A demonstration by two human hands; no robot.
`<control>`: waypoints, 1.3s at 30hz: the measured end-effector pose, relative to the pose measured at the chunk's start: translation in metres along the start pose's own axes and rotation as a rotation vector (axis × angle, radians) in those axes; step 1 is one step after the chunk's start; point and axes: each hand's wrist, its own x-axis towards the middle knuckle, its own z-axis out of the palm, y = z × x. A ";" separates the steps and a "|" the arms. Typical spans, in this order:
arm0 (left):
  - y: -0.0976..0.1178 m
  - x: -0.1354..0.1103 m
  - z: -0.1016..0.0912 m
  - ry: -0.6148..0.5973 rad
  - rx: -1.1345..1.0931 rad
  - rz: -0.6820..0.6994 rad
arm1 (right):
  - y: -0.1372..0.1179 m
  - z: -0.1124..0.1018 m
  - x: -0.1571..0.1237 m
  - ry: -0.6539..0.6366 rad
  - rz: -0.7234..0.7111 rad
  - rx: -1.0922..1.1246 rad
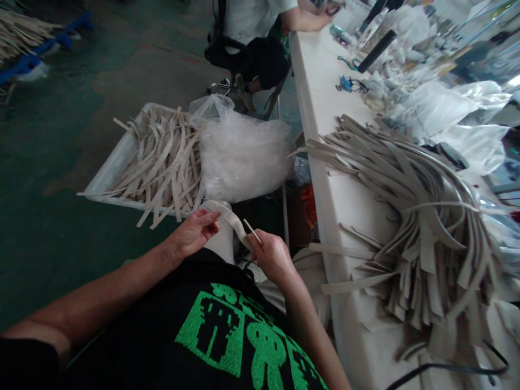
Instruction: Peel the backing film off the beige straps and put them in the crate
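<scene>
A pale grey-beige flat strip (231, 218) runs in a curve between my two hands, over my lap. My left hand (197, 231) pinches it near one end, thumb on top and the other fingers curled. The strip's other part goes into my right hand (271, 255), whose fingers are closed round it. A thin pale stick-like piece (252, 231) pokes out from the right fist; whether it belongs to the same strip I cannot tell. Just beyond my hands, a white tub (108, 173) holds a loose heap of similar strips (162, 157).
A clear plastic bag (247, 154) rests at the tub's right side. On the white table (320, 108) to my right lies a big tied bundle of strips (422, 206), near plastic bags (439, 108) and scissors (349, 63). A person (252, 32) sits beyond; a blue pallet (60, 40) stands far left.
</scene>
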 end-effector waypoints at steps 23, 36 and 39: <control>-0.023 -0.022 0.010 -0.064 -0.018 -0.174 | 0.019 -0.017 -0.033 -0.161 0.065 0.183; -0.007 -0.026 0.010 -0.082 -0.052 -0.371 | 0.041 0.003 -0.006 0.201 -0.073 0.650; -0.004 -0.025 0.006 -0.061 -0.073 -0.417 | 0.041 0.007 -0.009 0.211 -0.271 0.541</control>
